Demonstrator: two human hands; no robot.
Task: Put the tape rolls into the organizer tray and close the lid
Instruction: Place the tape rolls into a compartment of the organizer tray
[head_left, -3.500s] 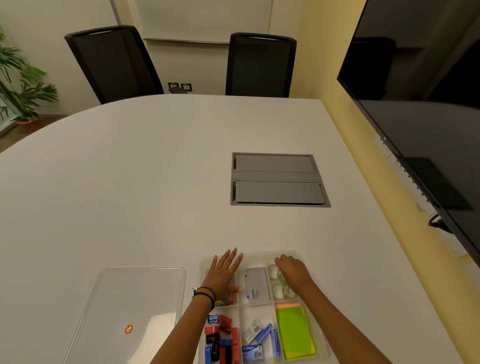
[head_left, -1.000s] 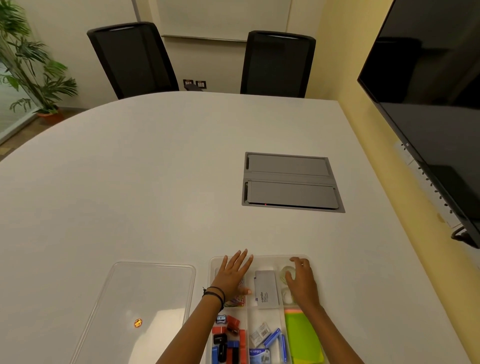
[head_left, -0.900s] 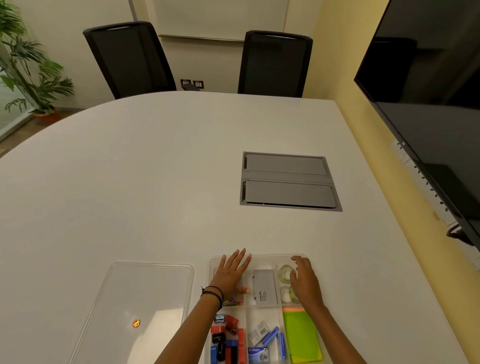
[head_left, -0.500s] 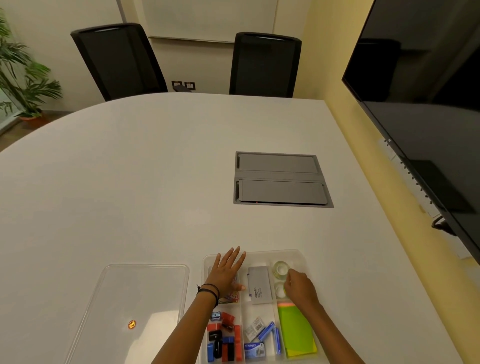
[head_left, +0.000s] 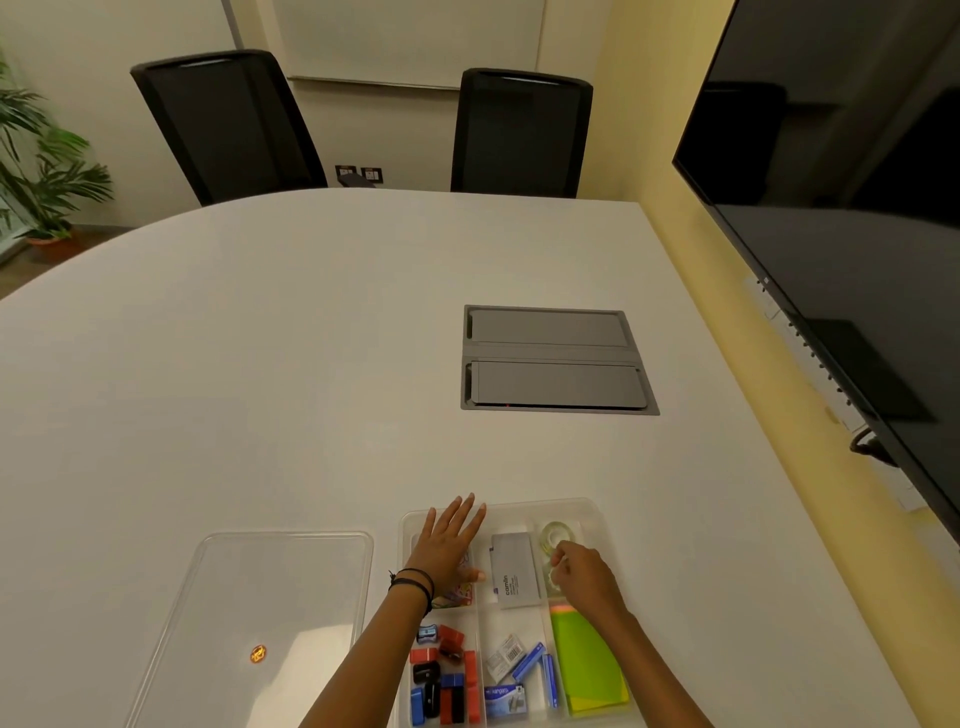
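Note:
A clear organizer tray (head_left: 592, 512) with several compartments lies at the near edge of the white table. Clear tape rolls (head_left: 557, 534) sit in its far right compartment. My right hand (head_left: 584, 574) is curled over the nearer rolls there, fingertips pinched at one; whether it grips that roll I cannot tell. My left hand (head_left: 448, 545) lies flat, fingers spread, on the tray's far left compartment. The clear lid (head_left: 270, 582) rests flat on the table left of the tray, apart from it.
The tray also holds a grey case (head_left: 513, 569), sticky notes (head_left: 587, 660), staple boxes and small red, blue and black items. A grey cable hatch (head_left: 556, 358) is set in the table. Two black chairs stand at the far side; a wall screen (head_left: 841, 208) is on the right.
My right hand has pulled back from the far end of the tape compartment and curled its fingers, uncovering the far roll. The left hand has stayed flat in place.

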